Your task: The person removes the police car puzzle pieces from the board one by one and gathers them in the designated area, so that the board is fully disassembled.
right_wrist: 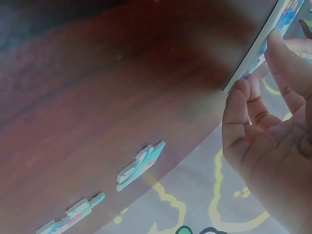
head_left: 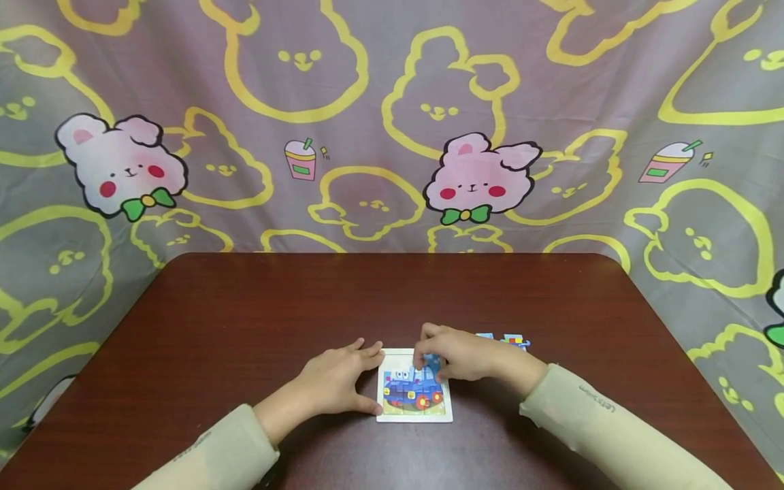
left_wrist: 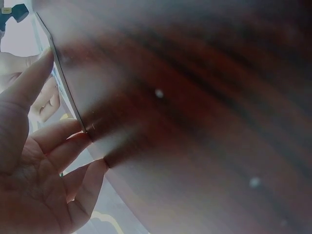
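Note:
A square jigsaw puzzle with a white frame [head_left: 449, 408] lies on the table, its picture a blue cartoon vehicle with red and yellow wheels. My left hand [head_left: 337, 378] is spread along the frame's left side, the thumb at the lower corner and the fingertips near the upper one. Over the puzzle's upper right, my right hand [head_left: 459, 352] pinches a blue puzzle piece [head_left: 433, 365] between thumb and fingers; its fingers partly cover the piece and the board. In the right wrist view the thumb and fingertips meet right at the board's edge.
Loose puzzle pieces lie on the table beyond the right hand, including a colourful piece [head_left: 513, 339] and, in the right wrist view, a light-blue piece [right_wrist: 140, 165]. The dark wooden table [head_left: 275, 299] ends at a patterned curtain [head_left: 367, 136].

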Motion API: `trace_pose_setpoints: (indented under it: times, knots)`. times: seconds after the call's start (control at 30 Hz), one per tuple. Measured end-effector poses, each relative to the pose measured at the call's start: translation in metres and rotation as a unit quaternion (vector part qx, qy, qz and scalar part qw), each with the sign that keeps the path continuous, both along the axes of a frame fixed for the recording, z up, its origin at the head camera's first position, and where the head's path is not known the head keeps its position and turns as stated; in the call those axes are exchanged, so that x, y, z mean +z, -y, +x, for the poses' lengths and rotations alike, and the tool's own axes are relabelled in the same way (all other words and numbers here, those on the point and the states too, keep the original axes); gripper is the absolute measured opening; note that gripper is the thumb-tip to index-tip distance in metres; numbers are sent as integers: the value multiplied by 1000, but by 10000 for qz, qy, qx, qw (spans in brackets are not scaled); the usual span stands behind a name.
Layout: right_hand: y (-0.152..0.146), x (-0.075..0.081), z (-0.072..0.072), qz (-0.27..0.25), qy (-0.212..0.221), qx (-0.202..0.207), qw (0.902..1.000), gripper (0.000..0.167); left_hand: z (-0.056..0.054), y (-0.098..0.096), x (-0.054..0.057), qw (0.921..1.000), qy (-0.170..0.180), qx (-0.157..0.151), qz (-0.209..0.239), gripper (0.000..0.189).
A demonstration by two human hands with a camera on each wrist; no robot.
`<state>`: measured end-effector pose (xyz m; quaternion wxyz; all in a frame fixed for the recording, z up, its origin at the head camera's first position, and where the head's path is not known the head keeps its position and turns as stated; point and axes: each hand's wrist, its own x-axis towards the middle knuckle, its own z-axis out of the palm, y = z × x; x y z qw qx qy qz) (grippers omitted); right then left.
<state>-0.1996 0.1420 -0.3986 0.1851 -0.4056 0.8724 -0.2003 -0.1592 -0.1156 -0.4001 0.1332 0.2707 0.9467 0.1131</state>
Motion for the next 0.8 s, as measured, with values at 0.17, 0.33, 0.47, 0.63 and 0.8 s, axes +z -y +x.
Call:
trace_pose_setpoints:
  times: [0.17, 0.33, 0.47, 0.63, 0.8]
  knots:
    - [3, 2, 0, 140, -220, 44, 9997, 27, 1, 1, 0, 10000, -31, -7, 25, 85]
    - [5, 3, 1, 193, -292, 39, 9994, 29, 1, 1, 2, 10000, -55, -5, 42, 85]
    - [4, 2, 2, 140, -244, 2, 9996, 29, 1, 1, 3, 10000, -50, -18, 44, 85]
    - [2, 1, 3, -55, -88, -1, 9999, 28, 1, 1, 2, 10000, -28, -29, 50, 85]
    - [-3, -1, 1, -245, 259, -76, 9993, 29, 1, 0, 1, 10000, 15, -25, 32, 85]
